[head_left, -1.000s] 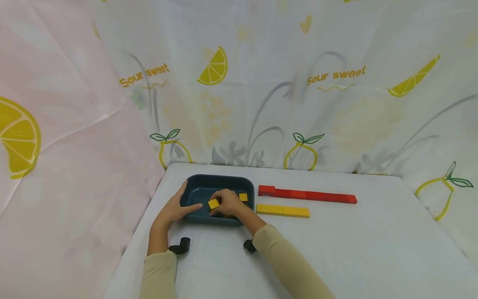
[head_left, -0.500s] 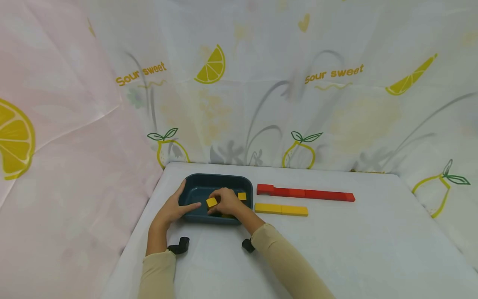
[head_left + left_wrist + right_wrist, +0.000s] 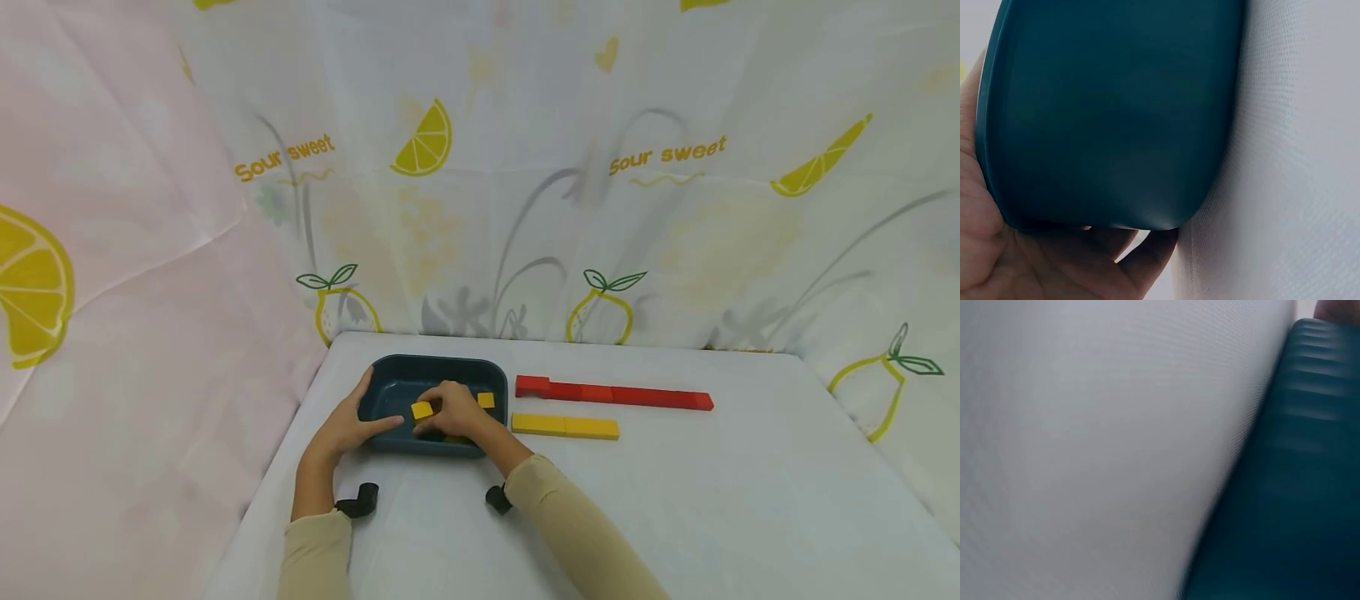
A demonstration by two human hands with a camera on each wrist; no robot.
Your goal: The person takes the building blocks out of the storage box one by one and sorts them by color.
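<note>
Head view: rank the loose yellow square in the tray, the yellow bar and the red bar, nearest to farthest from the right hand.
From the right hand:
1. Yellow square, in the tray, just right of it.
2. Yellow bar, on the table, right of the tray.
3. Red bar, behind the yellow bar.

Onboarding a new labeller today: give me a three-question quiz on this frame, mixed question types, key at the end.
1. True or false: the left hand grips the rim of the dark teal plastic tray.
2. Multiple choice: the small yellow square block that the right hand pinches is A) on the white table, B) over the tray, C) on the red row.
3. Fill in: on the white table, the row of flat yellow blocks lies nearer the person than the row of flat ___ blocks.

Key: 1 true; 2 B; 3 red.
</note>
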